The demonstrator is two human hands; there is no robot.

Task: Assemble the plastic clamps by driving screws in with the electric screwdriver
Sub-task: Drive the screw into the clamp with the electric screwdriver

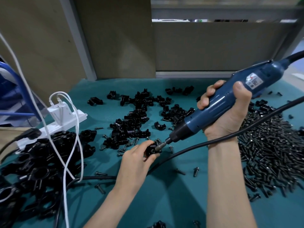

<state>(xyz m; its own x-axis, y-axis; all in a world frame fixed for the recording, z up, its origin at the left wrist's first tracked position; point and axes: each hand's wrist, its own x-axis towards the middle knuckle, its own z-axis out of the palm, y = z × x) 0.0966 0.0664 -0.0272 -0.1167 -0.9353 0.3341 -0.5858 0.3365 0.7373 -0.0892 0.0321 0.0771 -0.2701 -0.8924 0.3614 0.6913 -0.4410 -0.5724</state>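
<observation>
We log bright, even overhead light. Soft shadows on the teal mat (181,209), lower centre. Faint sheen on the electric screwdriver (219,111). Wide-angle bowing at the edges; upper right blurred.

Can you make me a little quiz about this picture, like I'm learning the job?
1. True or false: the right hand grips the blue electric screwdriver.
2. Where on the green table is the big heap of loose screws? A) the person's left B) the person's right C) the far edge
3. Fill in: the left hand holds a black plastic ____.

Key: 1 true; 2 B; 3 clamp.
</observation>
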